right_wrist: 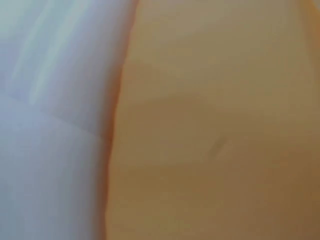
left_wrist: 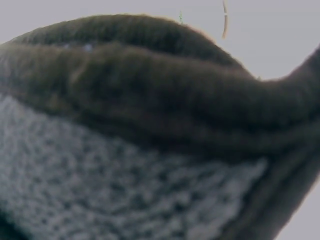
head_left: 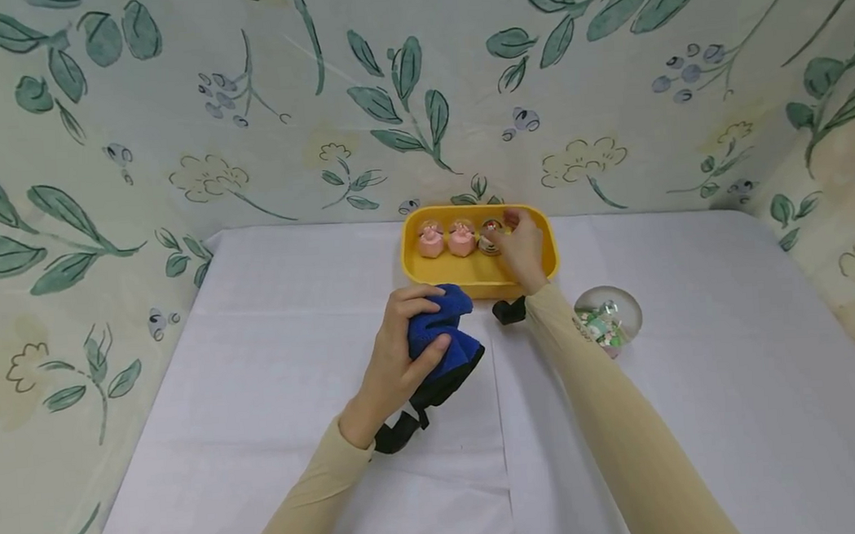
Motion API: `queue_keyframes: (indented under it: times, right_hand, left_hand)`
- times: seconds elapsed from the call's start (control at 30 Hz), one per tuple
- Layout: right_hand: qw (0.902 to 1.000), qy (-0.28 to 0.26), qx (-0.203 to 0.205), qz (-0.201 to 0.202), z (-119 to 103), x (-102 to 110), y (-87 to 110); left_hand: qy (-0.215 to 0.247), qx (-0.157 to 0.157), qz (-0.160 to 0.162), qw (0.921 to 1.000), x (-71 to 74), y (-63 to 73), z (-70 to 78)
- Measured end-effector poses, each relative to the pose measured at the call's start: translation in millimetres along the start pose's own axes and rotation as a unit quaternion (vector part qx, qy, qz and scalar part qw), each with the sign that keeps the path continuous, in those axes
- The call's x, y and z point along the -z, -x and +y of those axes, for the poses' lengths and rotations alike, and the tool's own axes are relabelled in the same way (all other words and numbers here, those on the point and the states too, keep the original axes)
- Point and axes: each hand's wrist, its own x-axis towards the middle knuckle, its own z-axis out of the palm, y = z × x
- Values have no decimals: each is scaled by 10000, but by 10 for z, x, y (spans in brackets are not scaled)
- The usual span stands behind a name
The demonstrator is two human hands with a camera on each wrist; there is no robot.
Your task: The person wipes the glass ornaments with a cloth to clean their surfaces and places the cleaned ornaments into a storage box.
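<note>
My left hand (head_left: 396, 355) grips a folded blue cloth (head_left: 442, 331) with black edging, held above the table in front of the tray. Up close in the left wrist view, dark fuzzy edging and greyish pile of the cloth (left_wrist: 125, 175) fill most of the picture. My right hand (head_left: 523, 249) reaches into the right end of a yellow tray (head_left: 465, 274), thumb and fingers pinching a small red-and-brown domed ornament (head_left: 490, 243), which they partly cover. Two pink domed ornaments (head_left: 431, 242) stand left of it. The right wrist view shows blurred yellow tray wall (right_wrist: 210, 125).
A glass snow globe (head_left: 610, 321) with green and pink contents lies beside my right forearm. Black straps (head_left: 509, 311) show at both wrists. White cloth covers the table (head_left: 293, 349); a leaf-patterned curtain (head_left: 258, 147) stands behind the tray.
</note>
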Motion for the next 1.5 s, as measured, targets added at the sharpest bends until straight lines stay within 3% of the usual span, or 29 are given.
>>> queue_keyframes:
  times: [0.27, 0.47, 0.63, 0.87, 1.1, 1.27, 1.5]
  right_hand:
    - [9936, -681, 815, 380, -130, 71, 168]
    - [9706, -1652, 1658, 558, -351, 306, 419]
    - [9518, -2265, 2026, 421, -522, 592, 645]
    - [9383, -2691, 2113, 506, -602, 1005, 957]
    - [9287, -2987, 2117, 587, -440, 1306, 1200]
    - [9287, -3033, 2015, 699, -251, 1405, 1313]
    - [9406, -2759, 1781, 863, 25, 1481, 1417]
  left_hand:
    - [5, 51, 6, 10000, -4, 19, -2]
    - [70, 58, 21, 10000, -9, 29, -5]
    - [106, 94, 61, 9999, 3, 30, -6]
    - [126, 79, 127, 9998, 7, 27, -13]
    - [110, 40, 159, 9998, 17, 15, -8]
    - [47, 113, 138, 9998, 22, 24, -7]
    - [85, 174, 136, 9997, 14, 30, -12]
